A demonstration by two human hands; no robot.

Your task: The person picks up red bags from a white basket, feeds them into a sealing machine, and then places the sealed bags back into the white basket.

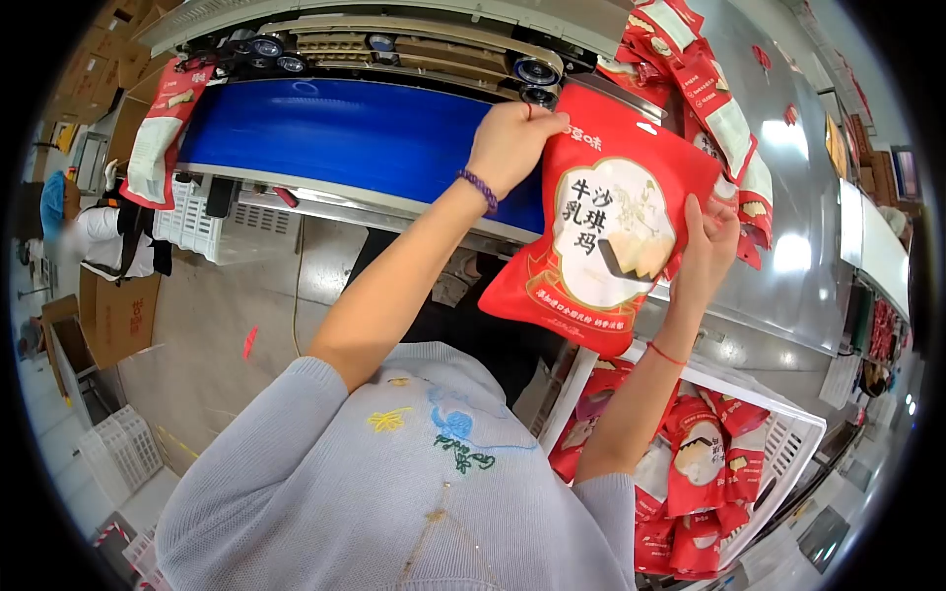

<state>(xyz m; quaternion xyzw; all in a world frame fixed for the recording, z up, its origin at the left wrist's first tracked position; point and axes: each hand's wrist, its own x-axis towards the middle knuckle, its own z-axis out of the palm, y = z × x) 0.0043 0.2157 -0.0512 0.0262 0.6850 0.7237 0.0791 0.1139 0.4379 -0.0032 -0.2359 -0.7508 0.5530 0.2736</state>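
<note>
A red snack bag (616, 212) with a white front panel and Chinese lettering hangs before me, slightly tilted. My left hand (507, 148) pinches its upper left corner, fingers closed at the top edge. My right hand (709, 241) grips the right edge, thumb on the front and fingers partly hidden behind. Behind the bag and my left hand runs a blue conveyor belt (335, 128), below the rollers of a sealing machine (414, 49).
Another red bag (163, 133) stands at the belt's left end. More bags (714, 103) lie piled on a metal table (788, 281) at right. A white crate (788, 414) full of bags is at lower right. Cardboard boxes (118, 315) and a person (99, 236) are at left.
</note>
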